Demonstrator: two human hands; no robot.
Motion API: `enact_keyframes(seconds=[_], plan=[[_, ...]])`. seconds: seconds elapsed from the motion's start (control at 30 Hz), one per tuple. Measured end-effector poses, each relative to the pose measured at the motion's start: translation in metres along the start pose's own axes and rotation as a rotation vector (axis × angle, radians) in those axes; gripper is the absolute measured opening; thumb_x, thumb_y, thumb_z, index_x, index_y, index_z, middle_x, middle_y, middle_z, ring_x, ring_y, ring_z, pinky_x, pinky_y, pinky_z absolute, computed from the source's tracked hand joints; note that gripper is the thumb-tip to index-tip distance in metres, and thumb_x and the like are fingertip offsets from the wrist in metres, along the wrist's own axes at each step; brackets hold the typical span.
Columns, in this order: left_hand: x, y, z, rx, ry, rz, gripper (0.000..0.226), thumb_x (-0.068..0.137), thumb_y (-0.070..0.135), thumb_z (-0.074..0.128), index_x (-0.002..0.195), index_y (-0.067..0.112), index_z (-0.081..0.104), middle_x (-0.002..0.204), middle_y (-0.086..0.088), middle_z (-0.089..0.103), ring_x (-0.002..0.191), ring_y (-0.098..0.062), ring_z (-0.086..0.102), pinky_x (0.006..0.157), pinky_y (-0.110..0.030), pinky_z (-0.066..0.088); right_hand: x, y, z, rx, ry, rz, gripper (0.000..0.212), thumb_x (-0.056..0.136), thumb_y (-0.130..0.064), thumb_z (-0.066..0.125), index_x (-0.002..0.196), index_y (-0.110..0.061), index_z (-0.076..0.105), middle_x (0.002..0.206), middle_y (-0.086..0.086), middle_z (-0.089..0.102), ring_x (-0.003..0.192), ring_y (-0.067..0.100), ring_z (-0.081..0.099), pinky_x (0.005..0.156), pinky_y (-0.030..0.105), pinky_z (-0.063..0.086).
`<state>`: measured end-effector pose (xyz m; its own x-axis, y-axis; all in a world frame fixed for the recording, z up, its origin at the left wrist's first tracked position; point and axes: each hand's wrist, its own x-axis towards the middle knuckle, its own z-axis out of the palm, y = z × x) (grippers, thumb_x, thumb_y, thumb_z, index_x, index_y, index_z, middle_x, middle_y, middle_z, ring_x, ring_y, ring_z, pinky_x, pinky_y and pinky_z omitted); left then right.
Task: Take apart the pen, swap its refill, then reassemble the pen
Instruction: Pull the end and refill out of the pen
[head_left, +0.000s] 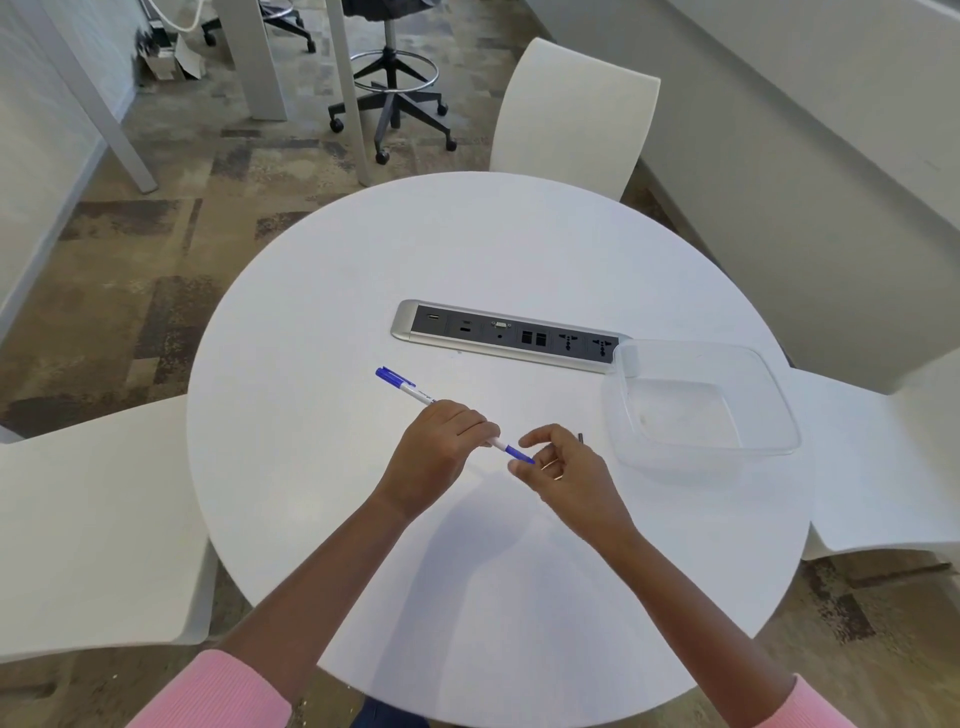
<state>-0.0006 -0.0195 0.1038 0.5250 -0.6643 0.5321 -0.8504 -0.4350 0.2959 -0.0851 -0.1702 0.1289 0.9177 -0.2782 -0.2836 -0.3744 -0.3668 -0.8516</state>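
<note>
A white pen (415, 392) with a blue cap at its far left end and a blue piece at its near end is held above the round white table (363, 291). My left hand (436, 452) is closed around the middle of the barrel. My right hand (561, 467) sits at the pen's blue near end, thumb and fingers curled around the tip. A thin dark stick, possibly a refill (581, 438), pokes up just behind my right hand; most of it is hidden.
A clear plastic container (701, 400) stands to the right of my hands. A grey power and data socket strip (504, 335) is set into the table's middle. White chairs (571, 114) ring the table at the back, left and right.
</note>
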Motion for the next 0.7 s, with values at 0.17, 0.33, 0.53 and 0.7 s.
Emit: enact_keyframes(seconds=[0.17, 0.33, 0.53, 0.7], plan=[[0.0, -0.003, 0.001, -0.009, -0.005, -0.002, 0.016, 0.062, -0.005, 0.081, 0.073, 0.004, 0.072, 0.067, -0.008, 0.071, 0.058, -0.026, 0.064, 0.062, -0.03, 0.056, -0.003, 0.002, 0.007, -0.211, 0.114, -0.178, 0.002, 0.084, -0.013, 0.061, 0.082, -0.012, 0.062, 0.063, -0.003, 0.054, 0.058, 0.01, 0.047, 0.057, 0.022, 0.038], [-0.001, -0.006, 0.001, -0.012, -0.011, -0.003, 0.015, 0.064, -0.006, 0.078, 0.073, 0.004, 0.072, 0.067, -0.007, 0.071, 0.058, -0.025, 0.064, 0.061, -0.031, 0.055, -0.002, 0.004, 0.005, -0.08, 0.033, -0.042, 0.021, 0.09, -0.013, 0.048, 0.074, -0.014, 0.062, 0.061, -0.003, 0.058, 0.059, 0.013, 0.053, 0.058, 0.02, 0.043], [-0.004, -0.013, 0.0, 0.002, -0.017, -0.048, 0.015, 0.065, -0.008, 0.078, 0.072, 0.004, 0.072, 0.067, -0.007, 0.071, 0.059, -0.026, 0.064, 0.061, -0.032, 0.056, 0.007, 0.021, -0.003, 0.244, -0.07, 0.17, 0.029, 0.092, -0.014, 0.049, 0.07, -0.013, 0.067, 0.063, -0.002, 0.056, 0.058, 0.009, 0.05, 0.051, 0.012, 0.041], [-0.007, -0.018, 0.001, -0.002, -0.023, -0.072, 0.017, 0.065, -0.011, 0.077, 0.07, 0.004, 0.071, 0.065, -0.006, 0.07, 0.058, -0.026, 0.063, 0.06, -0.032, 0.055, 0.021, 0.05, -0.003, 0.062, 0.098, 0.255, 0.013, 0.085, -0.014, 0.058, 0.076, -0.01, 0.067, 0.066, 0.001, 0.057, 0.062, 0.016, 0.051, 0.06, 0.022, 0.043]])
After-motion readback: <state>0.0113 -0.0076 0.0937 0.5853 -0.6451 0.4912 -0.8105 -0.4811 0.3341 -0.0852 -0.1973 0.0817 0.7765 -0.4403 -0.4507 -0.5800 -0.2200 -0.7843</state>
